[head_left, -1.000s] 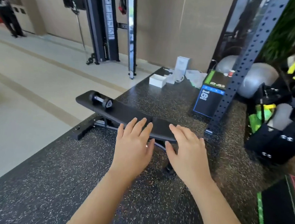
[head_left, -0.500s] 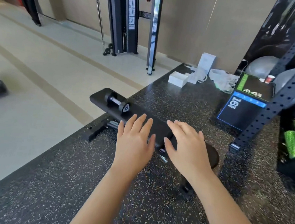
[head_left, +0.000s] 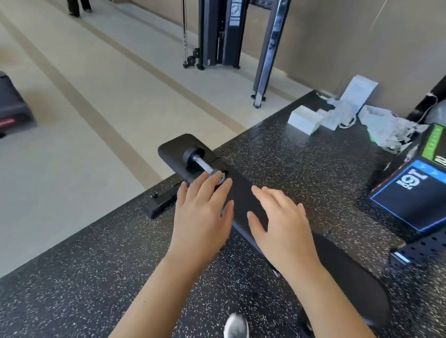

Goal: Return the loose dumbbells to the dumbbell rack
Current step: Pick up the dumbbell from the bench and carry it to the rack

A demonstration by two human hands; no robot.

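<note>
A small black dumbbell [head_left: 200, 162] lies on the far end of a padded bench [head_left: 243, 197], its steel handle running along the pad. It was likely put down there after use, and the flat cushion keeps it from rolling. It lies at twelve o'clock from the left hand [head_left: 201, 216]. No dumbbell rack shows anywhere in view, so this weight has yet to be carried off. Both arms stretch forward over the bench, palms down, probably to pick the weight up. The left hand is spread wide with straight fingers, and its fingertips [head_left: 210, 180] overlap the dumbbell's near head; whether they touch it I cannot tell, but nothing is gripped. The right hand [head_left: 281, 224], at three o'clock from the left, hovers flat and loose above the pad, holding nothing. A printed box [head_left: 422, 203] stands on the speckled mat at two o'clock.
</note>
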